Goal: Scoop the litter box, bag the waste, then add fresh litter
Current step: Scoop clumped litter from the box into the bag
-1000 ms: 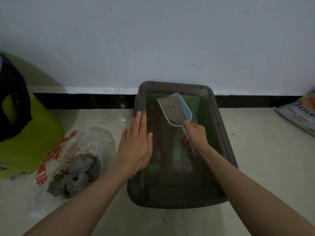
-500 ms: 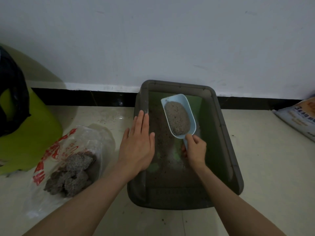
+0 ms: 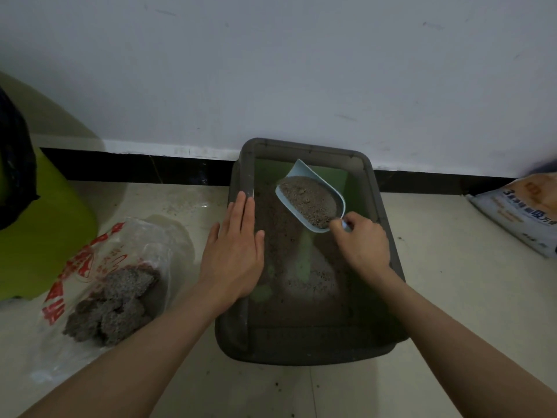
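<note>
A dark grey litter box [image 3: 382, 224] stands on the floor against the wall, with a thin layer of litter and bare green bottom showing. My right hand [image 3: 363, 245] grips the handle of a light blue scoop [image 3: 310, 197] heaped with grey litter, held over the box's far half. My left hand [image 3: 235, 248] lies flat with straight fingers on the box's left rim. To the left on the floor lies a clear plastic bag [image 3: 120, 267] with red print, holding several grey clumps of waste.
A lime green bin [image 3: 42, 236] with a black liner stands at the far left. A white litter sack [image 3: 518, 212] lies at the right edge by the wall. Pale floor tiles surround the box, with a few scattered grains.
The loaded scoop has swung so its mouth points up-left, and my right hand has shifted right along the box. My left hand stays on the left rim.
</note>
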A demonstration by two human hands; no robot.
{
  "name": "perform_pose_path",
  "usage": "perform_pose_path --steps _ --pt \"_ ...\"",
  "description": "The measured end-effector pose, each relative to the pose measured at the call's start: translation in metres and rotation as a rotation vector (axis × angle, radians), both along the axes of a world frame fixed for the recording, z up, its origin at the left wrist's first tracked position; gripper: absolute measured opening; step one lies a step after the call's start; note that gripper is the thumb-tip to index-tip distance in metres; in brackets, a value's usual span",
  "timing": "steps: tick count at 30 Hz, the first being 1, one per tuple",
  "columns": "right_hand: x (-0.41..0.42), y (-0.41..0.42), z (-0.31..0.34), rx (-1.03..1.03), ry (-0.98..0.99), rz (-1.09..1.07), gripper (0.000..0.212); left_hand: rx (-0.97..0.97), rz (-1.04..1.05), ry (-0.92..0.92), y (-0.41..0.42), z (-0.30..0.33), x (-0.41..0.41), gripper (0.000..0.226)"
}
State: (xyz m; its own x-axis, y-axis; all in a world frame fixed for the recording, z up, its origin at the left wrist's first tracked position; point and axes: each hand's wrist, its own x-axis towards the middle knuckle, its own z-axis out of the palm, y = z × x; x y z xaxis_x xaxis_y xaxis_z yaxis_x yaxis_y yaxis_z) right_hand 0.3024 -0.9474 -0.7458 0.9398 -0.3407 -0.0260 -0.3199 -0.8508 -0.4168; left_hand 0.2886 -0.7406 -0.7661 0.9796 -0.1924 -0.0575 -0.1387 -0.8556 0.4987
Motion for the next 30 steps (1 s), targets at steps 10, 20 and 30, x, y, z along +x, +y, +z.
perform_pose_path --steps 10,20,30 --pt "0.005 -0.005 0.024 0.003 0.161 0.101 0.027 -0.002 0.000 -0.002 0.001 0.000 0.000 0.058" --pt "0.005 -0.004 0.024 -0.001 0.200 0.134 0.027 -0.003 0.005 0.008 0.001 0.000 0.000 0.058" --pt "0.023 0.000 0.011 0.073 0.214 0.055 0.031 0.000 0.001 0.003 0.001 0.000 0.001 0.058"
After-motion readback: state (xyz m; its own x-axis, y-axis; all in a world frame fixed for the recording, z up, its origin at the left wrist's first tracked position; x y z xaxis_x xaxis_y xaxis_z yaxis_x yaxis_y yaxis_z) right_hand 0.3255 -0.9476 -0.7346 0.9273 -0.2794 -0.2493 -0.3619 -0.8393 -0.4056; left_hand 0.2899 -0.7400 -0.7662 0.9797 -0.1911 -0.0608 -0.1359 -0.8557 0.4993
